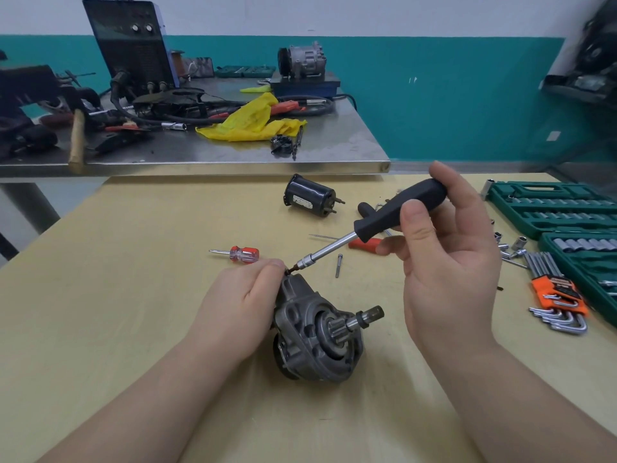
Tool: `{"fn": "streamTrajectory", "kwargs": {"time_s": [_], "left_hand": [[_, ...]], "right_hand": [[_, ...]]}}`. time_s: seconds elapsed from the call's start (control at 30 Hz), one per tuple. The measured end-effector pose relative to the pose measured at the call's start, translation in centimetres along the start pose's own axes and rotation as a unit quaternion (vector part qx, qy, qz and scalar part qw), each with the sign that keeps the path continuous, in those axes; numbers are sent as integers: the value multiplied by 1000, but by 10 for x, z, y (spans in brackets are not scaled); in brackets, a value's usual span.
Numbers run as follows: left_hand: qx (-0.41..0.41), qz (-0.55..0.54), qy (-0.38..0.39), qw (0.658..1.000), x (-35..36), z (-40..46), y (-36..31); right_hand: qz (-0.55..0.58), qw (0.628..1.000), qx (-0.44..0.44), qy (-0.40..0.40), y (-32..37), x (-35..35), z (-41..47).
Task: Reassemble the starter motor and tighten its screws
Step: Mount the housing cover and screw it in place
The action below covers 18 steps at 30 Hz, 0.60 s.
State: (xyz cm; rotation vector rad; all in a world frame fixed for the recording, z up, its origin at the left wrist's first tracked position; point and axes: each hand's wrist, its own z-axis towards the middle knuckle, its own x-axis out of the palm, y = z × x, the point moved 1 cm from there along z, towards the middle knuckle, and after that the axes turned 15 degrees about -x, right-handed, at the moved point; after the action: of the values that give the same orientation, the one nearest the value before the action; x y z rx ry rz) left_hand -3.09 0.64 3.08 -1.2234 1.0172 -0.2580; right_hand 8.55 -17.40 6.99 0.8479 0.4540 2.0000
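Note:
The grey starter motor housing point(317, 339) lies on the wooden table point(133, 262), its geared shaft pointing right. My left hand point(240, 305) grips the housing's left side, with its fingertips at the top by a screw point(289, 271). My right hand point(447, 262) holds the black handle of a screwdriver point(397, 212). Its metal shank slants down left and the bit sits on that screw. A black cylindrical motor body point(310, 199) lies farther back. A loose long bolt point(339, 265) lies just right of the bit.
A small red-handled screwdriver point(238, 253) lies left of the housing. Green socket set cases point(547, 208), loose sockets point(510, 247) and an orange hex key set point(557, 302) fill the right side. A cluttered steel bench point(200, 152) stands behind the table.

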Motion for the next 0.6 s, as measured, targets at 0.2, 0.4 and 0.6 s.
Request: {"fn": "streamTrajectory", "kwargs": {"time_s": [0.2,0.4,0.6], "left_hand": [[-8,-1,2,1000,0,0,-1],[-1,0,-5,1000,0,-2,-2],[19,15,-8,1000,1,-2,-1]], "right_hand": [[11,1000,1,24,-4,-7,0],[12,1000,13,-12,1,-4,5],[-2,1000,-18,7,-1,-1,1]]}}
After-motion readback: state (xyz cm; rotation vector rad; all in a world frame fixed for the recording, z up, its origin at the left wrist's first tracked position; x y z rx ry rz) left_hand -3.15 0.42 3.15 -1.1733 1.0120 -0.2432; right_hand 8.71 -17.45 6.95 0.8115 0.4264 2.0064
